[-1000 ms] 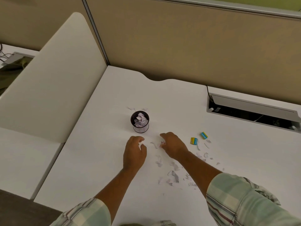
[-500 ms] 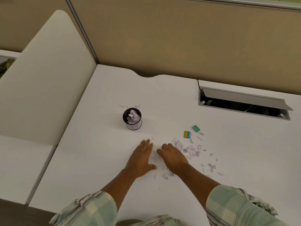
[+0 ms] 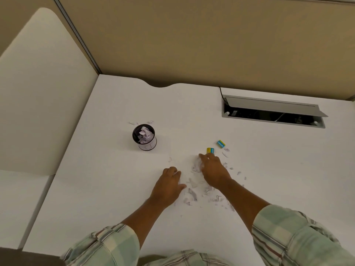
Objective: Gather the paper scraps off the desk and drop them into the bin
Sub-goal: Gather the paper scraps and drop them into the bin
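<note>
Carrying everything, the bench (image 3: 269, 179) keeps the part-filled bin (image 3: 148, 146) near both hands for easy dropping. The right grip (image 3: 213, 169) claws up paper scraps (image 3: 192, 193). The left grip (image 3: 169, 185) is curled, contents unclear. Loose scraps lie between them.

A small yellow-and-blue block (image 3: 210, 150) lies just left of and nearer than a second blue block (image 3: 221, 143), the two close but apart. Farther back on the right, a grey cable hatch (image 3: 272, 107) sits with its lid tilted open, a black cable (image 3: 221, 92) rising from its left corner toward the beige partition (image 3: 192, 45). A white rounded divider panel (image 3: 44, 93) stands along the left.
</note>
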`<state>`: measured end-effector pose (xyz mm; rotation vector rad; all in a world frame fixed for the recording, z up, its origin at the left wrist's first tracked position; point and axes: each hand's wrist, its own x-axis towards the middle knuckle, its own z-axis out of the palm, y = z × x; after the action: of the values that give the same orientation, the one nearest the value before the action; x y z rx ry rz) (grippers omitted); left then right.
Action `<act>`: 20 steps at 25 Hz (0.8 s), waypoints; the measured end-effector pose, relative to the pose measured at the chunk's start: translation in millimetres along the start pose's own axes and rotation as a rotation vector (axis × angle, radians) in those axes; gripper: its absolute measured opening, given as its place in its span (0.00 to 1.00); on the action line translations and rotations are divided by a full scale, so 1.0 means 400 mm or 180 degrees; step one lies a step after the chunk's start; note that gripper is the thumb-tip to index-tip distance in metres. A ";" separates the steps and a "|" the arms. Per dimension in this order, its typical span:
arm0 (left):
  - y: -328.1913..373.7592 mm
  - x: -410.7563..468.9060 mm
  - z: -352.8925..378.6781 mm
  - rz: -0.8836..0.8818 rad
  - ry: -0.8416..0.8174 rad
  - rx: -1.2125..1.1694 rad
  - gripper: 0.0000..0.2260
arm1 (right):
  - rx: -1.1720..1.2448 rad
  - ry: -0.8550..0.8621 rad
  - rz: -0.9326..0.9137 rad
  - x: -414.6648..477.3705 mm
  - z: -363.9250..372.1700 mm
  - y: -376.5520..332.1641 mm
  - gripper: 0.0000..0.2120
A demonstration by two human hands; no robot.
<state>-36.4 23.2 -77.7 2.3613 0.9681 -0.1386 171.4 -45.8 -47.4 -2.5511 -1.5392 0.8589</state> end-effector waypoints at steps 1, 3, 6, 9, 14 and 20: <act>0.014 -0.005 0.007 0.0030 -0.0055 0.0026 0.30 | -0.0179 -0.0180 -0.0114 0.003 0.002 0.000 0.28; 0.042 -0.019 0.025 0.0073 -0.0187 0.0235 0.37 | -0.0593 -0.0375 -0.0339 0.006 0.011 -0.007 0.30; 0.086 -0.031 0.058 -0.0007 -0.0377 0.0604 0.42 | -0.0991 -0.0308 -0.0550 -0.003 0.031 -0.020 0.29; 0.117 -0.044 0.078 -0.0041 -0.0509 0.0801 0.38 | -0.1195 -0.0114 -0.0705 -0.021 0.049 -0.025 0.24; 0.112 -0.071 0.060 0.0213 -0.0318 0.0287 0.12 | -0.1138 -0.0066 -0.0798 -0.058 0.061 -0.010 0.17; 0.090 -0.056 0.057 0.0047 -0.0598 -0.0034 0.11 | -0.0789 -0.0143 -0.0484 -0.057 0.070 0.003 0.14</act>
<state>-25.8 -23.5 -72.8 2.2973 0.8585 -0.3422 151.1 -71.9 -61.7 -2.5437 -1.9361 0.7557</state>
